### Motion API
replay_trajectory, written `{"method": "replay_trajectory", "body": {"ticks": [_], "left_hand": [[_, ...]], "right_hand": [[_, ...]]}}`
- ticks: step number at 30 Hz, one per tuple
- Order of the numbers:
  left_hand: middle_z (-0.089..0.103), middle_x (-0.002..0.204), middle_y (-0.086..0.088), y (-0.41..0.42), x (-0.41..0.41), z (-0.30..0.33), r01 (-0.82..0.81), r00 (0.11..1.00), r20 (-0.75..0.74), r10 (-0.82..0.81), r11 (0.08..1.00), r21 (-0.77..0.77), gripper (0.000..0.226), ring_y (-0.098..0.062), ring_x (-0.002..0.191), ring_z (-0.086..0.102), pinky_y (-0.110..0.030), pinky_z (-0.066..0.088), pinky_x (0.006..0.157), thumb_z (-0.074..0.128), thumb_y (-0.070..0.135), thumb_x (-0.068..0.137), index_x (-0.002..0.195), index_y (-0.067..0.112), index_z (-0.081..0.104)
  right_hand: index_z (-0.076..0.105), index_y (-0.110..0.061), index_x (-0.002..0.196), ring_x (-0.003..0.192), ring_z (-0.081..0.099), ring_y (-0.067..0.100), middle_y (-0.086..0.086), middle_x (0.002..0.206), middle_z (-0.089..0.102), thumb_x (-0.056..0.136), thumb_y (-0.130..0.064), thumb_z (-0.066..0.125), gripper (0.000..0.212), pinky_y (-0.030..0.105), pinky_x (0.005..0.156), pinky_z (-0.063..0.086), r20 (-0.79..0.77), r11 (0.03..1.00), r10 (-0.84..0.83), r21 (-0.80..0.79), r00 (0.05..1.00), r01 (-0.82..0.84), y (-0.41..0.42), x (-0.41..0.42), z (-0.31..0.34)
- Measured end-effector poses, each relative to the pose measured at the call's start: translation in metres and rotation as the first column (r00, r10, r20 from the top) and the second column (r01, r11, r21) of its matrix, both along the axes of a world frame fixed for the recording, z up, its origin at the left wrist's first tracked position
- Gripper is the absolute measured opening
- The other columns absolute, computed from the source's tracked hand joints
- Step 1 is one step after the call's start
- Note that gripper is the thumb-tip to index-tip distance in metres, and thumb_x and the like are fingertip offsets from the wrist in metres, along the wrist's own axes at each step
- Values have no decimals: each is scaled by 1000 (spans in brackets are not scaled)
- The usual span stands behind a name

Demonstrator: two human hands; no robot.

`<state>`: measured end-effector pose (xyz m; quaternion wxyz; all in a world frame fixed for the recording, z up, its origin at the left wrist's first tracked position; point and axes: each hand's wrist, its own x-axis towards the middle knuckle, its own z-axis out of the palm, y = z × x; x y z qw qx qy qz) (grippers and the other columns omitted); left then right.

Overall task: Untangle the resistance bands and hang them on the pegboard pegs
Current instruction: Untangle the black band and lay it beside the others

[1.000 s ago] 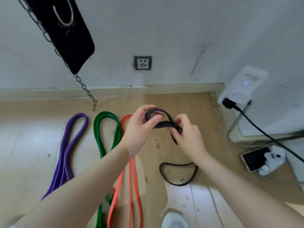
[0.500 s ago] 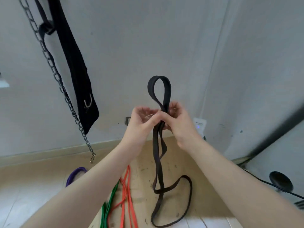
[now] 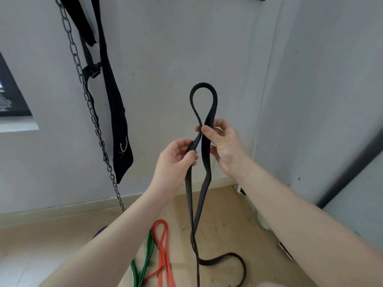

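- Here, in the head view, both bare hands are being held up in front of a pale wall, each one gripping the black band [image 3: 204,154].
- The left hand [image 3: 176,160] is pinching 1 strand of the black band between thumb and fingers, with the fingers curled in toward the palm.
- The right hand [image 3: 222,146] is sitting slightly higher, with its thumb pressing the other strand against the fingers just where the 2 strands are crossing.
- Above the hands the band is standing up in a rounded loop; below them the 2 strands are hanging down side by side, meeting again near the floor [image 3: 223,224].
- The bottom of the band is lying on the wooden floor in a wide curl near the lower edge of the picture.
- An orange band [image 3: 163,251] and a green band [image 3: 148,253] are lying on the floor side by side, left of the black band's hanging strands and partly hidden by the left forearm.
- A small purple patch is showing just above the left forearm; whether it is another band cannot be told.
- A metal chain [image 3: 94,119] is hanging down the wall at the left, with a black strap [image 3: 117,121] carrying a metal ring hanging just beside it.
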<state>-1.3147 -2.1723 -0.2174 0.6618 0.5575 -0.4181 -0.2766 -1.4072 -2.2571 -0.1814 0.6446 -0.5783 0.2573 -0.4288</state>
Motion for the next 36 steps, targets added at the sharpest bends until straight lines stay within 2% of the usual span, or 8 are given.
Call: {"method": "replay_trajectory", "body": {"ticks": [6, 10, 16, 19, 23, 28, 33, 36], "left_hand": [[63, 90, 4, 4, -5, -10, -41, 999, 15, 41, 999, -2, 24, -14, 78, 63, -31, 54, 81, 44, 6, 93, 104, 26, 52], [61, 93, -7, 4, 24, -44, -173, 985, 10, 173, 978, 116, 24, -19, 75, 58, -35, 52, 80, 44, 5, 91, 113, 15, 45], [54, 129, -14, 5, 46, -97, -255, 961, 250, 123, 745, 616, 39, -20, 92, 55, -24, 39, 75, 47, 12, 92, 130, 4, 42], [50, 133, -3, 8, 17, -97, -222, 970, 199, 139, 840, 495, 44, -15, 106, 54, -26, 44, 85, 50, 27, 93, 133, 12, 40], [66, 109, 6, 12, -20, -93, 213, 964, 68, -256, 900, 379, 26, -5, 101, 61, -22, 47, 86, 44, 33, 94, 113, 23, 59], [68, 98, 12, 9, -26, -97, 137, 970, 149, -193, 937, 322, 19, 1, 93, 63, -19, 50, 85, 62, 15, 86, 102, 23, 62], [65, 93, 15, 3, -26, -74, 36, 964, 258, -67, 992, 124, 19, 4, 88, 61, -9, 48, 79, 62, 12, 85, 98, 25, 62], [61, 90, 5, -4, -18, -63, -39, 919, 394, 19, 998, 44, 10, -3, 78, 61, -10, 48, 72, 68, 10, 80, 89, 15, 66]], "right_hand": [[47, -21, 84, 77, 54, 23, 13, 84, 63, 86, -15, 62, 17, 33, 64, 43, -147, 969, -151, -220, 977, 117, 3, 5, -4], [48, -14, 101, 79, 56, 19, 1, 83, 59, 90, -23, 58, 17, 34, 75, 43, -582, 771, -373, -627, 722, -107, -11, -17, -12], [51, -13, 108, 78, 56, 12, 3, 97, 56, 85, -13, 65, 27, 30, 73, 53, -630, 985, -63, -164, 774, -53, -20, -33, -28], [55, -8, 114, 78, 57, 10, 1, 89, 59, 86, -7, 62, 29, 30, 69, 52, -483, 992, 38, 124, 875, 25, -21, -25, -27], [55, -7, 111, 79, 57, 15, 5, 83, 59, 86, -1, 60, 26, 34, 70, 50, -367, 956, 60, 289, 928, 53, -20, -15, -32], [54, -1, 118, 74, 56, 15, 7, 83, 59, 87, -4, 59, 31, 29, 64, 51, -253, 922, -63, 356, 965, 154, -28, -20, -38], [63, -12, 113, 94, 54, 15, 4, 108, 63, 95, -29, 48, 29, 30, 82, 43, -726, 954, -246, -299, 642, 27, -26, -37, -53], [68, -17, 100, 103, 55, 11, 1, 110, 65, 99, -25, 39, 31, 28, 93, 42, -657, 935, -68, -304, 751, -181, -11, -41, -60]]}}
